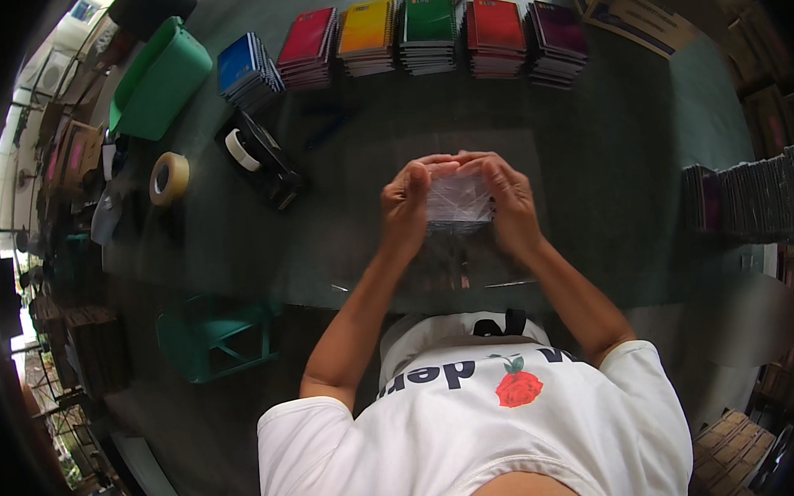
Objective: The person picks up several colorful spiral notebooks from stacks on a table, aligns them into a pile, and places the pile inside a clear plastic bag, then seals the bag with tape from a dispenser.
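Near the table's front edge, in the middle, stands a small block-like bundle [459,201] with clear, shiny plastic film over it. Layered edges show on its near side, like a stack of notebooks, but its covers cannot be made out. My left hand [404,205] is closed round the bundle's left side, and my right hand [511,199] grips the right side. At the far edge the fingertips of both hands come together over it. A faint clear plastic sheet [523,154] appears to lie flat on the table around my hands.
Stacks of spiral notebooks [427,32] in several colours line the far side. To the left are a black tape dispenser [269,160], a tape roll [170,178] and a green bin [164,80]. A cardboard box [632,6] stands far right, a packed notebook row [753,194] right.
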